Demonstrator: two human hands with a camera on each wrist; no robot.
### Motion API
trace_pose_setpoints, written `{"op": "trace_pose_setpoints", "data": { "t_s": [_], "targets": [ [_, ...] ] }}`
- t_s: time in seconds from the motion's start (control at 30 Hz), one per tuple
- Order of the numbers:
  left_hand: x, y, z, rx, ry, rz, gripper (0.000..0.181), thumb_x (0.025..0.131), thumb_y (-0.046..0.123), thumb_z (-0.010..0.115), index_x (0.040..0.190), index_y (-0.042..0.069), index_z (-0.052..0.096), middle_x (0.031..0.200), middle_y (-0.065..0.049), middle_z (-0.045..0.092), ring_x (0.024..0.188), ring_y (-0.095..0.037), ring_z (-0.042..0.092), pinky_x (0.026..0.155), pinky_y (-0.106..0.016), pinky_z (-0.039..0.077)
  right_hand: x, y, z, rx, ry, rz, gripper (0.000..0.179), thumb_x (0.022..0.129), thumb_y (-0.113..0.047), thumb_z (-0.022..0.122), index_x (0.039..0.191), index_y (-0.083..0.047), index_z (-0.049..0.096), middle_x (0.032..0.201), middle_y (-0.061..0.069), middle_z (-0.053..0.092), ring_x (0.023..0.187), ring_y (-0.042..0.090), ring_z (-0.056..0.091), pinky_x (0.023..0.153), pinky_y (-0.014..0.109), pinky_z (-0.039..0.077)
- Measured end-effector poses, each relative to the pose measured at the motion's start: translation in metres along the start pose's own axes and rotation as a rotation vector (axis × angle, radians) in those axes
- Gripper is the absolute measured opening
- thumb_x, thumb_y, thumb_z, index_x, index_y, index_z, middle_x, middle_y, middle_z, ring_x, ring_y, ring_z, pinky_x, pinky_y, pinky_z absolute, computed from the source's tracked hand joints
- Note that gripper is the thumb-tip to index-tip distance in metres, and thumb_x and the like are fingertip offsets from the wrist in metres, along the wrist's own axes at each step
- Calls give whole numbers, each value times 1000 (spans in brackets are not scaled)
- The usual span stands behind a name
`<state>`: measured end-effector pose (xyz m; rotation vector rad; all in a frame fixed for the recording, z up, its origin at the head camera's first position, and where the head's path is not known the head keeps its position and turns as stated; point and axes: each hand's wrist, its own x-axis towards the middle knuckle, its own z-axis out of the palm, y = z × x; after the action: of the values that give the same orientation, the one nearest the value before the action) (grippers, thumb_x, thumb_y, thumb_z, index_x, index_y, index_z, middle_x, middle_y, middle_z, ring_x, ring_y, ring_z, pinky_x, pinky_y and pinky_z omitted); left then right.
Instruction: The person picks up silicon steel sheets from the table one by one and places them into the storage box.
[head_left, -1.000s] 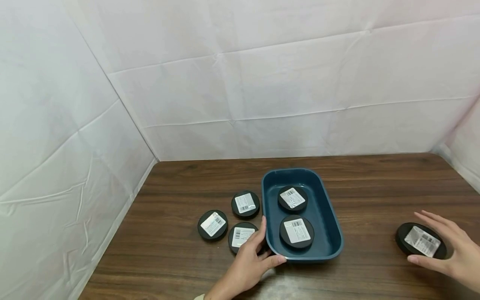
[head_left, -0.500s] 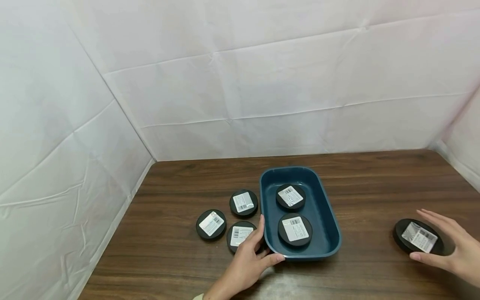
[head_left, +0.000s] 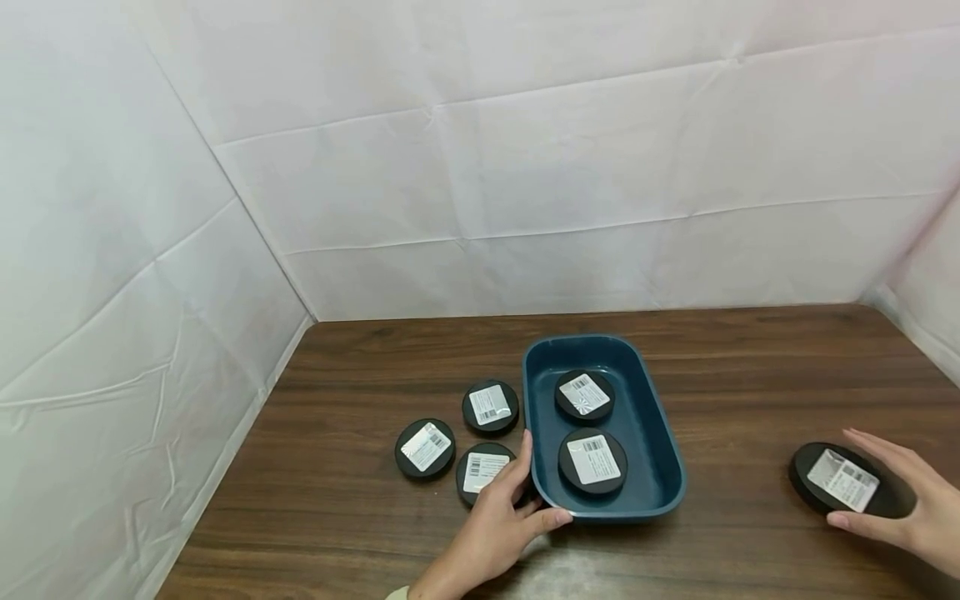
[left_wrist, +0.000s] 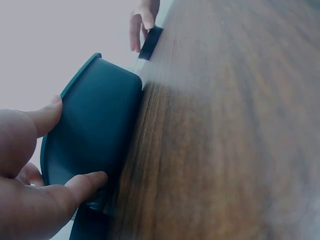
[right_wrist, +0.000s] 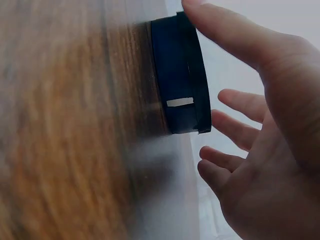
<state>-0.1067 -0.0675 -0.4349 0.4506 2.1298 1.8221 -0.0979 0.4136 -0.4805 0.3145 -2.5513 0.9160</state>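
Note:
My left hand [head_left: 498, 521] grips the near left corner of a dark blue rectangular tray [head_left: 660, 450], thumb at the near rim and fingers along the left side. Inside the tray lie two flat round black containers, one farther back [head_left: 585, 396] and one nearer [head_left: 592, 462], both with white barcode labels. My right hand [head_left: 911, 504] is spread around the right side of another round black container [head_left: 840, 479] on the table. In the right wrist view, the thumb lies by the lid edge of this container [right_wrist: 177, 75], while the other fingers are loosely bent; contact is unclear.
Left of the tray sit three more round black containers: one farther back [head_left: 491, 408], one at far left [head_left: 425, 450], and one partly behind my left hand [head_left: 480, 473]. Brown wooden table [head_left: 337, 533]; white sheeting [head_left: 525, 167] hangs behind and at the sides.
My right hand has drawn back slightly to the right, showing more of the container's right edge. The left hand and the tray hold their places; the head view shifted a little and returned.

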Motion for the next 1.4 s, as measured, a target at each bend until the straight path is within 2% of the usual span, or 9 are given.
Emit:
{"op": "trace_pose_setpoints", "data": {
  "t_s": [0.23,0.33,0.37,0.47,0.57,0.6,0.73,1.1,1.4],
  "targets": [
    [0,0,0,10,-1,3,98,89,20,76,161,12,10,165,-20,20,149,-30,34,107,-27,49,-4,7,2,-5,-6,31,119,50,-5,97,154,-8,39,137,-48,25,123,-29,20,103,-5,0],
    [0,0,0,13,-3,5,98,89,21,76,161,12,10,165,-19,20,149,-30,34,107,-27,49,-9,10,3,-31,-44,87,119,56,-10,96,157,-10,33,136,-50,19,121,-31,13,115,9,-7],
    [0,0,0,15,-3,5,98,89,21,76,161,12,10,165,-19,20,149,-30,34,107,-27,49,-10,11,2,-39,-69,108,118,60,-11,95,158,-10,29,147,-43,16,125,-29,8,121,20,-11],
    [-1,1,0,19,-1,6,97,90,20,76,161,12,11,165,-20,20,149,-30,34,106,-27,49,-10,12,0,-48,-145,164,118,68,-15,92,160,-6,19,170,0,10,155,8,-8,122,62,-15],
    [-1,2,0,20,4,2,97,90,20,76,161,12,11,165,-20,20,149,-30,34,106,-27,50,-8,14,-3,-60,-213,202,117,73,-17,88,160,-2,11,153,46,13,145,63,-4,107,83,-10],
    [-1,2,0,21,6,1,97,89,20,76,161,12,11,165,-20,20,149,-31,35,106,-27,50,-8,15,-3,-63,-222,208,117,74,-18,88,159,-1,11,152,48,13,139,71,2,106,83,-10],
    [-1,3,1,19,8,-3,97,89,20,76,161,11,11,165,-21,20,148,-31,35,106,-27,50,-7,18,-2,-88,-235,220,116,72,-21,89,158,3,15,147,50,19,134,74,10,111,81,-9],
    [0,1,0,24,-5,5,96,91,20,75,161,11,10,165,-20,20,149,-31,35,106,-27,49,-6,18,-1,-132,-233,278,107,74,-27,89,153,4,24,142,54,21,137,72,4,108,83,-5],
    [0,1,0,23,-4,12,96,91,20,74,161,11,10,165,-20,21,148,-30,35,107,-27,49,-3,11,-2,-134,-241,346,106,78,-30,87,154,6,23,149,50,8,136,72,1,103,86,-4]
  ]
}}
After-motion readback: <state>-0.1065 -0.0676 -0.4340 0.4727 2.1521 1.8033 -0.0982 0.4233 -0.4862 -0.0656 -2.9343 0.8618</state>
